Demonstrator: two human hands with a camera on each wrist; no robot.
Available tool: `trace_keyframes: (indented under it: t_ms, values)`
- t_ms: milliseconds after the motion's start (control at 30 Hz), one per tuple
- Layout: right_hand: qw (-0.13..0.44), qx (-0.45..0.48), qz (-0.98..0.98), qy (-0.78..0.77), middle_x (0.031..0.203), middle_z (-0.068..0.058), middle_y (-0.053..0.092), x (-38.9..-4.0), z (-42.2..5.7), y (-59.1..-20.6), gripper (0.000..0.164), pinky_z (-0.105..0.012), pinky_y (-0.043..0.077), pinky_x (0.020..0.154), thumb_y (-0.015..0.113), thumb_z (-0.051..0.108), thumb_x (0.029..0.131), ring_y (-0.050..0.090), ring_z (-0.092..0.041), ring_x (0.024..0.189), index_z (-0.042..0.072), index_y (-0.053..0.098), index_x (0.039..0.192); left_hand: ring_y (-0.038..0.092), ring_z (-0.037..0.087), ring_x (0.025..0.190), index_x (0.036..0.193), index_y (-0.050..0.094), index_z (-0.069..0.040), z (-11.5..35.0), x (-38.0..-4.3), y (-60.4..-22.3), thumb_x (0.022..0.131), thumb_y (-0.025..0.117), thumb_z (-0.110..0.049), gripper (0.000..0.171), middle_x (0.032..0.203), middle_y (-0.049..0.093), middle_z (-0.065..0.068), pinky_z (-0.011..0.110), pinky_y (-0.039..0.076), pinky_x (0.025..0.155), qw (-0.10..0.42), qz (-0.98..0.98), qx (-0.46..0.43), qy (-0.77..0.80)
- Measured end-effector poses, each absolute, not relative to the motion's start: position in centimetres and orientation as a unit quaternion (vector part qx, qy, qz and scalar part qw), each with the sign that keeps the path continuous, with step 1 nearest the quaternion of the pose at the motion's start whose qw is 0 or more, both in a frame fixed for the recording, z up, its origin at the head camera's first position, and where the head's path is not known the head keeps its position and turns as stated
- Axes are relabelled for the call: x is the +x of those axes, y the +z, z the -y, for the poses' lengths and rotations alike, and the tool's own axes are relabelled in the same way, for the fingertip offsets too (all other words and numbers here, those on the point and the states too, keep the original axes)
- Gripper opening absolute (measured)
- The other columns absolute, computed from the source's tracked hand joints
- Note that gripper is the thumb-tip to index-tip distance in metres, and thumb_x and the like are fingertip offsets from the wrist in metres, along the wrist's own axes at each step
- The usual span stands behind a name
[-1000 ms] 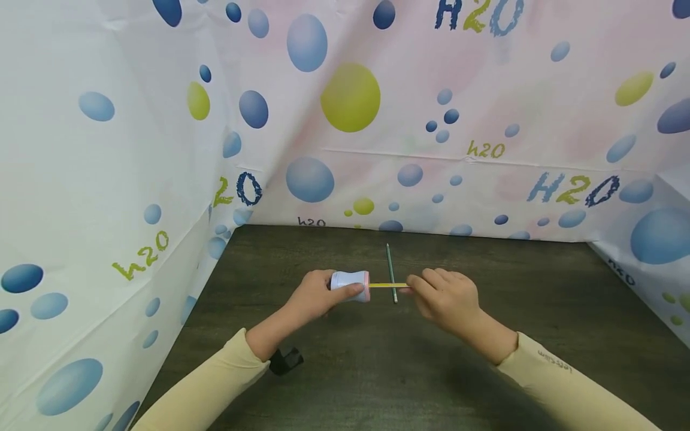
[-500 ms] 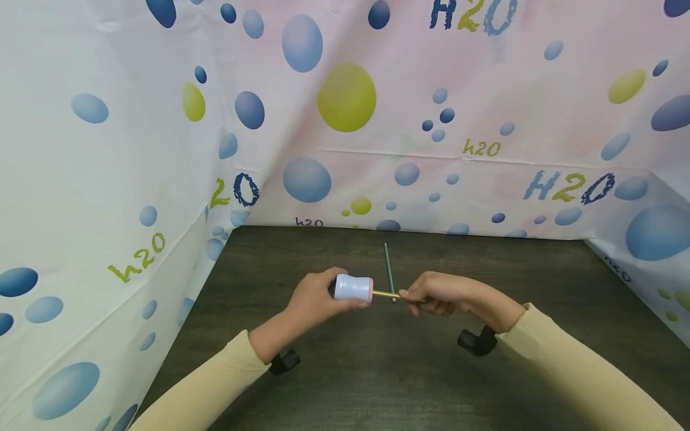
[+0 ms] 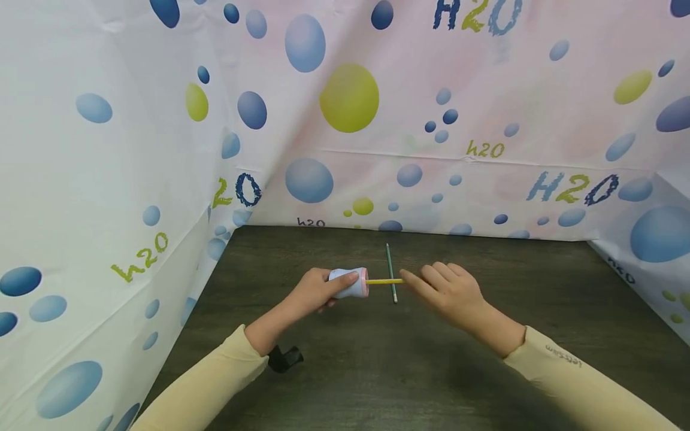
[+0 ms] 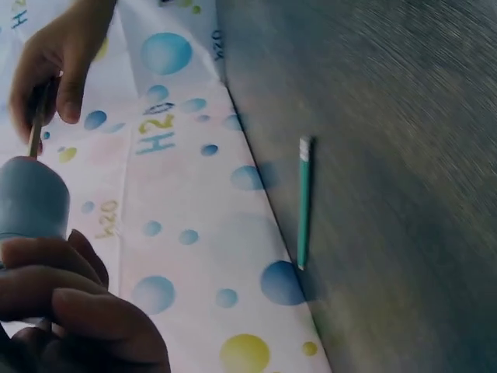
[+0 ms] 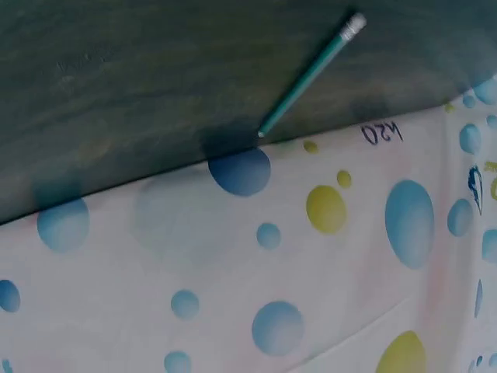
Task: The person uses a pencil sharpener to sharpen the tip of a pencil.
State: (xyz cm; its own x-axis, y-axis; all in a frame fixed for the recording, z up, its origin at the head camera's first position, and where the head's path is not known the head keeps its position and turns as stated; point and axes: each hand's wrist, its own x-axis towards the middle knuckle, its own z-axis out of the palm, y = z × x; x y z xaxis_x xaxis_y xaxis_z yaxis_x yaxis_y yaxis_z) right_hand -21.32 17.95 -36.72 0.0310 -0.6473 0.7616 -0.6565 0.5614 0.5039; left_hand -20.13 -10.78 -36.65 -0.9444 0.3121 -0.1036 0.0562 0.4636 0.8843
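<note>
In the head view my left hand (image 3: pixel 312 291) grips a pale blue cylindrical pencil sharpener (image 3: pixel 345 288) with a pink end, thumb laid along its side. A yellow pencil (image 3: pixel 383 281) sticks out of the pink end toward the right. My right hand (image 3: pixel 450 297) pinches the pencil's far end, which its fingers hide. The left wrist view shows the sharpener (image 4: pixel 33 198) above the curled fingers of my left hand (image 4: pixel 85 303), with the pencil running up to my right hand (image 4: pixel 62 58). Neither hand appears in the right wrist view.
Beyond the hands, a green pencil (image 3: pixel 390 269) with a white eraser end lies on the dark wooden table (image 3: pixel 366 371). A white sheet (image 3: pixel 409 120) printed with blue and yellow dots rises at the back and sides. A black strap piece (image 3: pixel 286 359) shows by the left wrist.
My right hand rolled its knuckles down and then back up, pinching the yellow pencil. The left hand keeps its grip on the sharpener, which has shifted and tilted slightly. The green pencil stays put.
</note>
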Motion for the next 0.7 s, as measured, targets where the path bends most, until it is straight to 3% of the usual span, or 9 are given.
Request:
trace_keyframes:
  t_ms: [100,167,300,367,467,567,633,700]
  values:
    - [0.583,0.465,0.666,0.018,0.068,-0.001,0.053,-21.6,-17.7,-37.1,0.025,-0.026,0.034,0.044,0.055,0.024,0.107,0.043,-0.015,0.052,0.012,0.073,0.094,0.052,0.010,0.062,0.100,0.073,-0.001,10.3,-19.8,-36.7,0.093,0.065,-0.059,0.059,0.075,0.067,0.005,0.024,0.044,0.056,0.116,-0.858,0.136,0.481]
    - [0.579,0.459,0.673,0.039,0.065,0.000,0.053,-21.6,-17.4,-37.2,0.030,-0.025,0.032,0.042,0.055,0.026,0.107,0.043,-0.014,0.048,0.013,0.072,0.087,0.057,0.011,0.070,0.107,0.072,0.001,9.9,-19.5,-36.8,0.094,0.069,-0.049,0.052,0.088,0.072,0.009,0.025,0.047,0.060,0.096,-0.870,0.141,0.463]
    - [0.491,0.433,0.752,0.074,0.061,0.004,0.058,-20.9,-16.9,-36.9,0.048,-0.023,0.030,0.038,0.043,0.039,0.110,0.046,-0.009,0.044,0.015,0.072,0.079,0.059,0.012,0.071,0.114,0.069,0.001,9.5,-19.1,-37.3,0.089,0.079,-0.037,0.047,0.093,0.073,0.012,0.025,0.048,0.058,0.033,-0.893,0.135,0.428]
    - [0.366,0.413,0.826,0.118,0.058,0.007,0.059,-20.4,-16.8,-36.5,0.054,-0.021,0.029,0.038,0.042,0.048,0.109,0.045,-0.005,0.043,0.016,0.074,0.080,0.060,0.013,0.070,0.115,0.068,0.000,9.5,-18.9,-37.5,0.083,0.085,-0.037,0.051,0.091,0.074,0.012,0.025,0.047,0.057,-0.017,-0.905,0.147,0.398]
    - [0.063,0.355,0.896,0.258,0.055,0.010,0.052,-20.0,-16.8,-35.4,0.051,-0.020,0.025,0.045,0.048,0.046,0.107,0.035,-0.003,0.046,0.012,0.076,0.082,0.062,0.014,0.067,0.114,0.068,-0.002,9.7,-18.8,-37.9,0.076,0.090,-0.037,0.057,0.086,0.074,0.010,0.023,0.047,0.056,-0.115,-0.916,0.201,0.327]
    - [-0.224,0.241,0.861,0.388,0.053,0.010,0.038,-20.7,-17.2,-34.3,0.041,-0.022,0.022,0.047,0.055,0.033,0.106,0.024,-0.004,0.047,0.005,0.072,0.082,0.064,0.014,0.065,0.110,0.068,-0.004,10.0,-18.7,-38.3,0.071,0.093,-0.037,0.058,0.084,0.075,0.008,0.020,0.048,0.055,-0.187,-0.906,0.258,0.277]
    - [-0.329,0.195,0.824,0.419,0.051,0.009,0.030,-21.4,-17.4,-33.8,0.041,-0.022,0.020,0.046,0.052,0.027,0.107,0.018,-0.005,0.045,0.002,0.069,0.080,0.064,0.014,0.064,0.109,0.068,-0.003,10.1,-18.6,-38.5,0.071,0.093,-0.037,0.057,0.084,0.075,0.007,0.019,0.048,0.055,-0.196,-0.902,0.273,0.272]
    - [-0.348,0.198,0.817,0.415,0.049,0.008,0.031,-21.9,-17.6,-33.6,0.042,-0.022,0.020,0.044,0.050,0.028,0.108,0.018,-0.005,0.043,0.001,0.070,0.083,0.064,0.013,0.065,0.109,0.069,-0.004,10.1,-18.6,-38.4,0.075,0.090,-0.038,0.053,0.084,0.075,0.007,0.020,0.047,0.055,-0.159,-0.907,0.250,0.299]
